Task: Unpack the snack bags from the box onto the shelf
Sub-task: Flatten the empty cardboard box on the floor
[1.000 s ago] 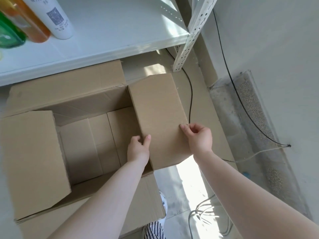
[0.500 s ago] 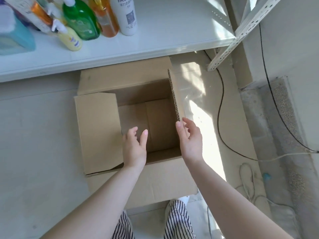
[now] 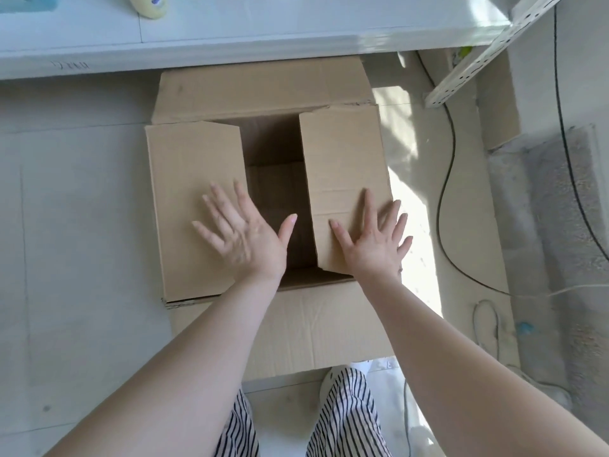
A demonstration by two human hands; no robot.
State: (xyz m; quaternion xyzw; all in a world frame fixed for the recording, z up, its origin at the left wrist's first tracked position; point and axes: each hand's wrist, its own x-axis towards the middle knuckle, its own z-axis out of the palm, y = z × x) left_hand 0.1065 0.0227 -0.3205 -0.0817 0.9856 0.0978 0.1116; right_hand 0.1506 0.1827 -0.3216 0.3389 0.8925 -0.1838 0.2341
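Left hand (image 3: 245,237), right hand (image 3: 374,244): flat, fingers spread, palms down.

Brown box (image 3: 197,179), b/w striped trousers (image 3: 346,413)

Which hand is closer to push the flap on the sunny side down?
The right hand. It lies flat, fingers spread, on the right flap beside the sunlit floor; the left hand is over the other flap.

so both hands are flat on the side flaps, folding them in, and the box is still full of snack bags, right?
Not quite. The head view shows the left hand and right hand spread flat on the side flaps, but the gap between them shows only bare cardboard inside the box; no snack bags are visible.
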